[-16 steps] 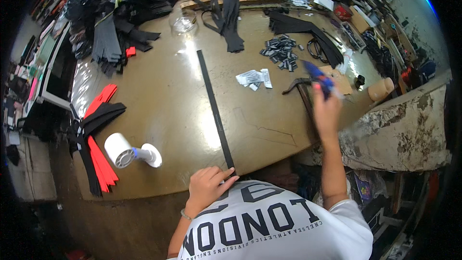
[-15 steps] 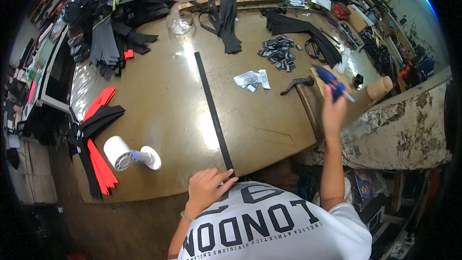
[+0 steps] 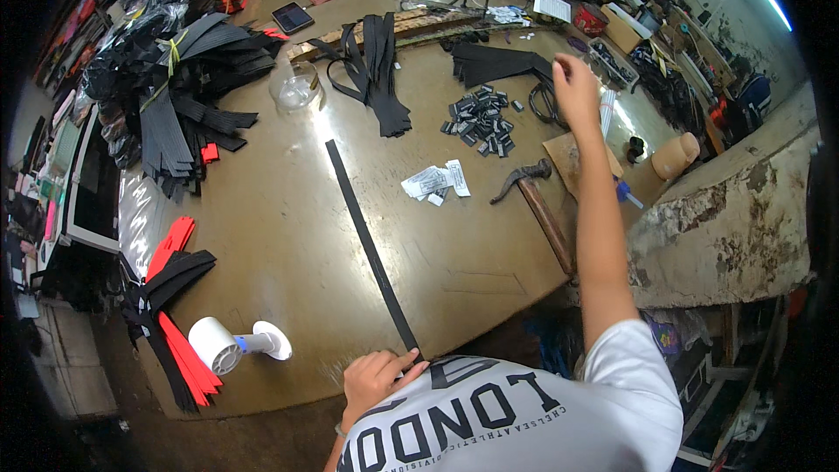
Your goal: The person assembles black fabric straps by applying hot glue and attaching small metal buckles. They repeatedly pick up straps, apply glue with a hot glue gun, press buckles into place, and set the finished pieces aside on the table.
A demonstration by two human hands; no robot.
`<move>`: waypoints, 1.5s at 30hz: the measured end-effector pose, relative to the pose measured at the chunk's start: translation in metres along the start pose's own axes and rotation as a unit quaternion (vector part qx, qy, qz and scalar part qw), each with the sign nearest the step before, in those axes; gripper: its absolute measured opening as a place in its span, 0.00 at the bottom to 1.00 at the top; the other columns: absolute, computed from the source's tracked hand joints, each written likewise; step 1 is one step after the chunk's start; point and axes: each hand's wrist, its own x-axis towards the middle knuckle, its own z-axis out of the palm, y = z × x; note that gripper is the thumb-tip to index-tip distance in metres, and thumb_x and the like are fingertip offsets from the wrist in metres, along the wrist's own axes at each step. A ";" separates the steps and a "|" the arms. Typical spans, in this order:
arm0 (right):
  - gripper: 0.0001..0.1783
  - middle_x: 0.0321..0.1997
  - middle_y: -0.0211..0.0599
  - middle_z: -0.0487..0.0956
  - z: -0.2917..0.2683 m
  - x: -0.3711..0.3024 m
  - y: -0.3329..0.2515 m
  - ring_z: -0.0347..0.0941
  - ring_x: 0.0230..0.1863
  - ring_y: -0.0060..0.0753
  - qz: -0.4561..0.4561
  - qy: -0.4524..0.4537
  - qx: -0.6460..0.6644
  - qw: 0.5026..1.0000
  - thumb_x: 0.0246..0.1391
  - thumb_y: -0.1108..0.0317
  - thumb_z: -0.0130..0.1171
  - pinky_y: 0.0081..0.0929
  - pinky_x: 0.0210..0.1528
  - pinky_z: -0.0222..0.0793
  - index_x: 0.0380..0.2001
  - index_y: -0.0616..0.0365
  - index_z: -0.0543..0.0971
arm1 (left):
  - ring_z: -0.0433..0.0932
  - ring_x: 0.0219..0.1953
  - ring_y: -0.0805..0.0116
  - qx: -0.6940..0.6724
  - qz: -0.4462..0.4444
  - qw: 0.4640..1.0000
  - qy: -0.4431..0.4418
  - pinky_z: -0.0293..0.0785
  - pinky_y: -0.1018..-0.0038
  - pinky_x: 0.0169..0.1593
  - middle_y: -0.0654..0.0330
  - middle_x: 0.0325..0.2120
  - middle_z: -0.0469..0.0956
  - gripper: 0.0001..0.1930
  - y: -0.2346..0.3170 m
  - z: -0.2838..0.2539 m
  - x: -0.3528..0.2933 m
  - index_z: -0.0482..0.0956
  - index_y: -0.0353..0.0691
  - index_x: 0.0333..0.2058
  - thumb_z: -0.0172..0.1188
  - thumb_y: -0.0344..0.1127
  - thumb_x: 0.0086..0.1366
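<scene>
The long black strap (image 3: 369,249) is laid flat down the table (image 3: 262,236), its near end pinned under the left hand (image 3: 376,378). The right hand (image 3: 575,87) is raised far right, fingers loosely curled, apparently empty. No cut is seen yet. White labels (image 3: 433,182) lie right of the strap, a hammer (image 3: 533,201) beyond.

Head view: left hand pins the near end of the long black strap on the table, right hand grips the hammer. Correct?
Not quite. The head view shows the right hand raised over the far side of the table, well clear of the hammer, which lies untouched. The left hand does pin the strap.
</scene>
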 end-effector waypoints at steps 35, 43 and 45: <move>0.13 0.38 0.31 0.81 -0.070 -0.085 -0.222 0.76 0.38 0.17 -0.163 -0.407 0.374 0.817 0.61 0.69 0.61 0.17 0.40 0.72 0.47 0.62 0.79 | 0.72 0.18 0.65 -0.020 0.039 0.997 0.059 0.67 0.71 0.23 0.62 0.18 0.72 0.12 -0.004 0.003 -0.005 0.86 0.45 0.33 0.75 0.39 0.49; 0.13 0.39 0.49 0.82 0.003 -0.234 -0.200 0.78 0.42 0.52 0.002 -0.385 0.295 0.874 0.55 0.68 0.61 0.41 0.46 0.72 0.43 0.61 0.80 | 0.75 0.22 0.67 -0.023 0.044 0.997 0.054 0.70 0.72 0.26 0.65 0.20 0.72 0.10 -0.003 0.001 -0.003 0.85 0.46 0.32 0.71 0.43 0.54; 0.12 0.42 0.46 0.81 0.004 -0.249 -0.193 0.75 0.46 0.50 -0.039 -0.335 0.289 0.896 0.56 0.69 0.61 0.40 0.51 0.69 0.42 0.61 0.80 | 0.75 0.22 0.68 -0.021 0.042 0.998 0.047 0.70 0.72 0.26 0.65 0.20 0.72 0.11 -0.002 0.000 -0.003 0.85 0.47 0.32 0.71 0.44 0.54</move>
